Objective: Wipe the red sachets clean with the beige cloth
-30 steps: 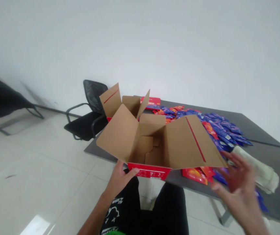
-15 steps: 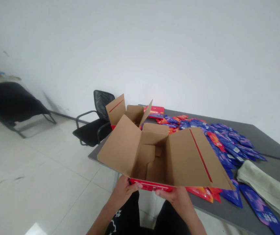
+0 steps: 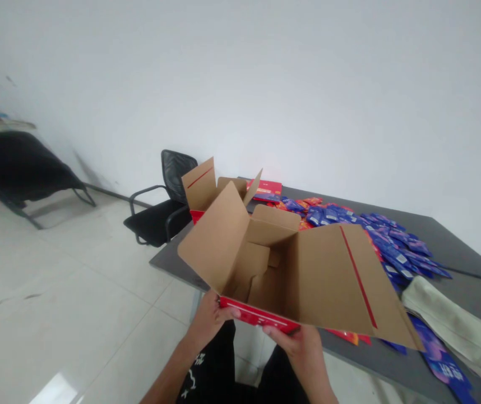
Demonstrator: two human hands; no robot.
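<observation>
Both my hands hold an open cardboard box (image 3: 261, 269), brown inside and red outside, at the near edge of the table. My left hand (image 3: 211, 317) grips its near left corner, thumb on the red front wall. Gripping the near right corner is my right hand (image 3: 297, 342), its thumb on the same wall. The fingers beneath are hidden. The box's flaps stand spread, the right one carrying a red strip. It looks empty inside, though its lower corners are shaded. Behind it stands a second open box (image 3: 202, 182).
On the grey table (image 3: 417, 221) lie a heap of blue and red packets (image 3: 387, 241), a folded pale cloth (image 3: 451, 322) and a flat red box (image 3: 268, 189). A black chair (image 3: 160, 219) stands left of the table; a black lounger (image 3: 22, 168) is farther left.
The held box has turned slightly, its right side coming nearer and its left flap shifting right. The right flap now covers more of the packets. Both hands keep their grip.
</observation>
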